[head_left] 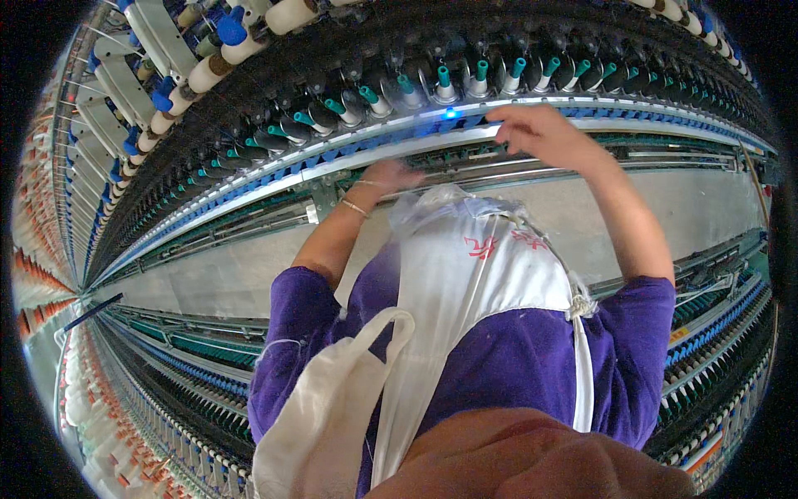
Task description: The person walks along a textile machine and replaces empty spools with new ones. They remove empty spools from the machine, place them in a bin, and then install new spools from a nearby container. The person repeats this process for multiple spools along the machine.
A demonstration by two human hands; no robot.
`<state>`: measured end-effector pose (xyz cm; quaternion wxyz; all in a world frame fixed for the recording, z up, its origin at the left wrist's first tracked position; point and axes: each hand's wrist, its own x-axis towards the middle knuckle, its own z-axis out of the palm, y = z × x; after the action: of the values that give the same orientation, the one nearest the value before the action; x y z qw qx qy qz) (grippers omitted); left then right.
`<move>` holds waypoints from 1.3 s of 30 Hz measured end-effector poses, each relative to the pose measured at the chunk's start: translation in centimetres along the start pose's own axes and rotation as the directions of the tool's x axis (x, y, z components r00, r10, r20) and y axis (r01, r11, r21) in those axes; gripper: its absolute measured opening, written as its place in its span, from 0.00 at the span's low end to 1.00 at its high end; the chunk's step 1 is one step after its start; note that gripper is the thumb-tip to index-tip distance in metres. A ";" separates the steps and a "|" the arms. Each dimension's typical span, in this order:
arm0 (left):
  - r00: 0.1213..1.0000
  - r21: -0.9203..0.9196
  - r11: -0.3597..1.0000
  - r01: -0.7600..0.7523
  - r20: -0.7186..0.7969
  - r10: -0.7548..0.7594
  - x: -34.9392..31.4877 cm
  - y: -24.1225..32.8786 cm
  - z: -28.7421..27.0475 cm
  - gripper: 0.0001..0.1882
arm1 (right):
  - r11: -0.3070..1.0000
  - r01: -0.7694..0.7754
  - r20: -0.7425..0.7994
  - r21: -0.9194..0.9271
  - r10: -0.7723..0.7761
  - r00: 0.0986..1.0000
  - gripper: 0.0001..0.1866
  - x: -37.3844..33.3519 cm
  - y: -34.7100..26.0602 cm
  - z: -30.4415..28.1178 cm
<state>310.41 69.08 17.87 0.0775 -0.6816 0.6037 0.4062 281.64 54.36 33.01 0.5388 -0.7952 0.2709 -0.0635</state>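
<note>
My right hand [536, 133] reaches to the front rail [582, 115] of a spinning machine. Its fingers are apart and partly bent, with nothing visible between them. A lit blue light [451, 113] shines on the rail to the left of its fingertips. My left hand [392, 176] is lower and further left, in front of the machine and just above my white apron [515, 270]. Motion smears its fingers, so what they hold, if anything, cannot be made out. Behind the rail stands a curved-looking row of spindles with teal-topped bobbins [444, 81], some wound with white yarn.
Above the spindles run drafting arms [158, 37] and rollers with blue ends [231, 29]. A grey floor aisle [224, 270] lies between this machine and a second one [715, 358] behind me. Orange and white yarn packages [37, 283] line the far left.
</note>
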 end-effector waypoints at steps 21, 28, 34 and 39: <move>0.688 -0.406 0.900 -0.158 -0.699 -0.195 -4.3 -4.3 5.2 0.16 | -0.117 0.000 0.015 -0.993 -0.126 0.992 0.11 18.3 -20.2 -13.0; 0.737 -0.377 0.907 -0.186 -0.664 -0.125 -3.3 -2.2 2.0 0.13 | -0.081 0.019 0.019 -0.997 -0.002 1.000 0.14 18.1 -21.3 -12.0; 0.678 -0.346 0.849 -0.400 -0.735 0.020 -2.4 2.7 -2.4 0.11 | 0.192 0.006 -0.001 -0.981 -0.036 0.999 0.16 17.1 -20.8 -12.9; 0.451 -0.323 0.652 -0.686 -0.892 0.034 -0.1 7.2 -4.3 0.11 | 0.433 0.207 -0.084 -0.877 -0.563 0.822 0.14 18.1 -19.3 -14.8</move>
<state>306.00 64.67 23.57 -0.5542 -0.6083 0.5227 0.2230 298.07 38.43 52.80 -0.0006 -0.9659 0.1689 -0.1963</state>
